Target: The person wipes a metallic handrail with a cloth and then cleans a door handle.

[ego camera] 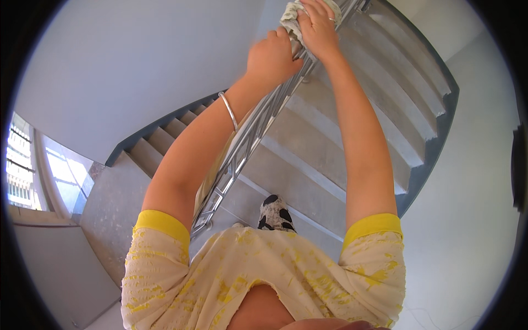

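Note:
A shiny metal stair railing (235, 163) runs from the lower middle to the top right. My left hand (274, 55), with a bangle on its wrist, is closed around the upper part of the railing, just left of the cloth. My right hand (319, 31), a ring on one finger, presses a crumpled pale patterned cloth (291, 18) against the railing near the top edge. Part of the cloth hangs below the fingers; the rail beneath it is mostly hidden. Both arms reach forward.
Bare concrete steps (305, 161) climb to the right of the railing, with a dark painted border (441, 136) along the wall. Another flight (159, 140) lies on the left. Barred windows (20, 165) stand at the far left. One foot in a black-and-white patterned covering (274, 212) shows below.

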Tool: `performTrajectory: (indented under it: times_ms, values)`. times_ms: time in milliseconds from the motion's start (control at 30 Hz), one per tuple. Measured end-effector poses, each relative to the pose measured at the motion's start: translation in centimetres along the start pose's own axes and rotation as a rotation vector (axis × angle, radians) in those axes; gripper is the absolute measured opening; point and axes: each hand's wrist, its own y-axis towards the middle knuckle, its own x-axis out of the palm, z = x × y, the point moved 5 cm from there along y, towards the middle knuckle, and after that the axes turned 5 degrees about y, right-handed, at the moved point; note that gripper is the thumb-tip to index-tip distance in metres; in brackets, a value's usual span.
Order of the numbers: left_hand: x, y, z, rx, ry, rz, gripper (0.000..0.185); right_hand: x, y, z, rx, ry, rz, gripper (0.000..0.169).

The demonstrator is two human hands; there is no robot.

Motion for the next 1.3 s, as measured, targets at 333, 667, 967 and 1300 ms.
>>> performTrajectory:
  times_ms: [333, 667, 967, 1300]
  values:
    - [-0.1, 0.2, 0.3, -0.043, -0.045, -0.057, 0.063, -0.7, 3.1, 6.9, 0.085, 0.022, 0.018, 0.035]
    - [0.0, 0.0, 0.6, -0.130, 0.008, -0.044, 0.070, -2.1, 7.1, 14.4, 0.055, 0.136, 0.073, 0.035]
    - [-0.5, 0.2, 1.7, -0.221, 0.032, -0.083, 0.070, -3.7, 11.4, 21.0, 0.064, 0.081, 0.017, 0.037]
    - [0.2, 2.3, 2.9, -0.236, 0.058, -0.099, 0.072, -3.5, 12.6, 23.6, 0.130, -0.004, 0.072, 0.029]
